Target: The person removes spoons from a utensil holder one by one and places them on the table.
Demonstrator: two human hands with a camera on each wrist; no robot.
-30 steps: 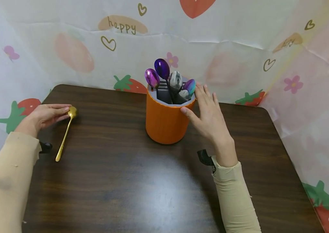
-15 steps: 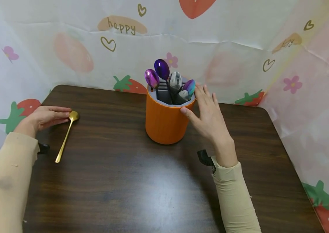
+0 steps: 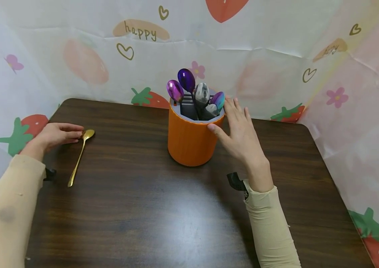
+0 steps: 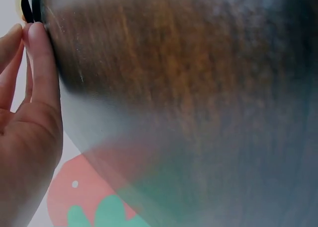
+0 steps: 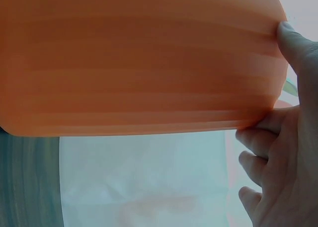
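Left hand (image 3: 53, 136): grip released, fingers extended flat on the bench (image 3: 136, 208), fingertips just beside the bowl of the gold spoon (image 3: 80, 157), which lies outward with its handle running toward the person; a clean pickup, in judgement, calls for pinching the neck just below the bowl. Right hand (image 3: 241, 132): thumb and fingers grasping the upper wall of the orange holder (image 3: 189, 139), best kept braced; upright spoons (image 3: 196, 93) stand beyond the thumb. Hidden: holder interior and spoon handles; left wrist view blurred, spoon cut off at its corner; actual fingertip contact with the bowl indeterminate.
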